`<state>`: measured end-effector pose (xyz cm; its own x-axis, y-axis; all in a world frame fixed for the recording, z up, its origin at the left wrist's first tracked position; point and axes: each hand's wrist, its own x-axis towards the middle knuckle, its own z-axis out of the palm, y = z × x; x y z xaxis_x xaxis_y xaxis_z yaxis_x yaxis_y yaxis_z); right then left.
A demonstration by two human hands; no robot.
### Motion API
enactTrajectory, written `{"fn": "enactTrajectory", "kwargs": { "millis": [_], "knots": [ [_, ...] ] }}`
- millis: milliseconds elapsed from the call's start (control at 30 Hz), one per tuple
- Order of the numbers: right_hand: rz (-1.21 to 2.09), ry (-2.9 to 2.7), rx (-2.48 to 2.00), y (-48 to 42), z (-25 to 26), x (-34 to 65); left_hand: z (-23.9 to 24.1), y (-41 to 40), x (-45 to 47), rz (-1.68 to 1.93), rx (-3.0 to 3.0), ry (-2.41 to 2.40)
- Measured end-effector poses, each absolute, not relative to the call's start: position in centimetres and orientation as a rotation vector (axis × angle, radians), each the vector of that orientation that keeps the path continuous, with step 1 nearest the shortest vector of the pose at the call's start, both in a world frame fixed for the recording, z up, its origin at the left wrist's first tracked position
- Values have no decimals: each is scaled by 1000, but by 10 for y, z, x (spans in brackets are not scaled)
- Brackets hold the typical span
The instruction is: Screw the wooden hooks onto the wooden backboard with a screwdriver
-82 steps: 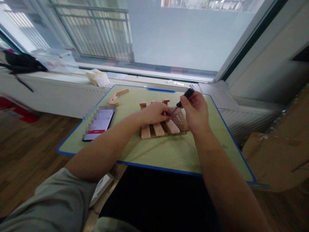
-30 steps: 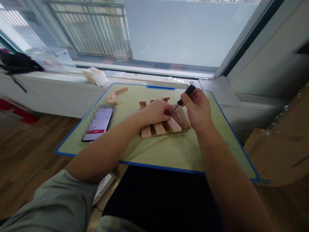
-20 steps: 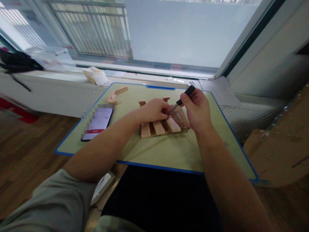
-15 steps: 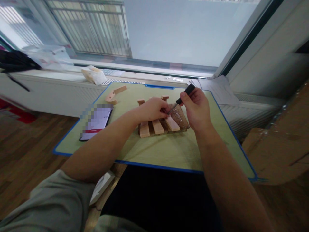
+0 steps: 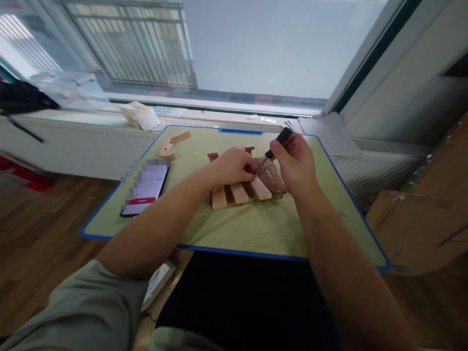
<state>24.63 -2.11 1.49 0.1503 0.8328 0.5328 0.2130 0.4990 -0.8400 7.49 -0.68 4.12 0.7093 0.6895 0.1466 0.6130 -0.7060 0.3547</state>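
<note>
Two hands work over a slatted wooden assembly on a green table with a blue edge. The left hand lies across the far part of the assembly, fingers curled down onto it, and hides the middle of the slats; whether it pinches a small part under its fingertips cannot be determined. The right hand is closed around a screwdriver. Only the black handle top and a short length of the metal shaft show; the tip is hidden between the two hands, at the assembly's upper surface.

The screwdriver's long axis is tilted: the handle points up and away to the right, the shaft down and to the left toward the left hand's fingertips. The slats run lengthwise from the near side toward the window, lying side by side.

A clear plastic bag lies against the right side of the assembly, partly under the right hand; its contents are too blurred to identify.

Left of the assembly lies a phone, its screen pixelated. A curved wooden piece rests near the table's far left corner.
</note>
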Motion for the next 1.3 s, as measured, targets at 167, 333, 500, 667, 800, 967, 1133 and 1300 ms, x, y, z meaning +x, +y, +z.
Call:
{"fn": "enactTrajectory", "kwargs": {
  "millis": [167, 333, 500, 667, 800, 967, 1133, 1300],
  "knots": [
    [567, -1428, -1005, -24, 18, 245, 39, -9, 78, 406, 2667, 1055],
    [559, -1434, -998, -24, 18, 244, 37, -8, 77, 406, 2651, 1012],
    [526, -1429, -997, -24, 15, 243, 43, -13, 73, 393, 2630, 1005],
    [503, -1411, -979, -26, 13, 241, 47, -18, 73, 645, 2472, 1011],
    [486, -1416, -991, -25, 11, 242, 41, -14, 78, 804, 2415, 1036],
    [545, -1449, -942, -34, 16, 240, 37, -12, 79, 848, 2299, 1021],
    [620, -1471, -937, -42, 22, 237, 41, -17, 79, 812, 2286, 1001],
    [615, -1482, -965, -38, 17, 238, 44, -20, 80, 843, 2264, 998]
  ]
}}
